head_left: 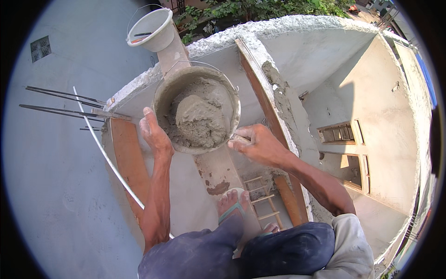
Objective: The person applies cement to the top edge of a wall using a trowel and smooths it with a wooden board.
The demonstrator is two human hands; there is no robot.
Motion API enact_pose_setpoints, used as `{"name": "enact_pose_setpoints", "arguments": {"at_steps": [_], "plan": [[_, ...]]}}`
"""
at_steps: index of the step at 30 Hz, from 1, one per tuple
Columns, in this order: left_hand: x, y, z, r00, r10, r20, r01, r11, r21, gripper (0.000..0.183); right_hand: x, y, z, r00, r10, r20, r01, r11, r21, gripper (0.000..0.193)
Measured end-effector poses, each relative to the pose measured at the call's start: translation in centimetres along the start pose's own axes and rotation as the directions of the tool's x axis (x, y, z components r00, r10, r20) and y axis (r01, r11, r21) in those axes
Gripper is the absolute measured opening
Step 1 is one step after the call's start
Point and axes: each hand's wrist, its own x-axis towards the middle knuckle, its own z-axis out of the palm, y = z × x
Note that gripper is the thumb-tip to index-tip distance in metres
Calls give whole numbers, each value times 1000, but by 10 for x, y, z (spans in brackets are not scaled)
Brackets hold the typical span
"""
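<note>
A round bucket (160,100) of wet grey mortar (202,116) stands on a narrow plank (218,169) in front of me. The mortar is heaped in its middle, and the inner wall is smeared with it. My left hand (155,132) is upright at the bucket's left side, fingers loosely apart, with nothing seen in it. At the right front rim, my right hand (255,143) is closed round a short pale handle (239,139). Whatever tool the handle belongs to is hidden. Both hands are dusted with dried mortar.
A second white bucket (158,35), with tools inside, stands farther along the plank. Rough-topped walls (306,23) surround deep rooms below. Dark rebar (65,95) and a white pipe (107,153) jut out at left. A wooden ladder (265,200) is below, beside my sandalled foot (233,202).
</note>
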Motion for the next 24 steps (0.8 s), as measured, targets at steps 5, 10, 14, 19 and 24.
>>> {"name": "enact_pose_setpoints", "arguments": {"at_steps": [5,10,14,19,24], "plan": [[43,-45,-35,974,-225,-24,225,974,23,62,-11,-7,-37,982,173,-71,-154,962,226,27],[42,-54,-41,959,-282,-3,282,958,-49,60,8,8,-72,923,182,-340,-14,897,442,20],[36,-45,-33,947,-320,1,319,946,-54,56,74,64,-110,761,17,-648,-17,1000,5,26],[39,-41,-33,950,-312,0,312,950,-17,54,164,153,-133,701,-111,-705,-340,817,-466,30],[33,-34,-32,961,-264,-80,269,962,46,53,185,217,-172,702,-202,-683,-377,708,-597,37]]}}
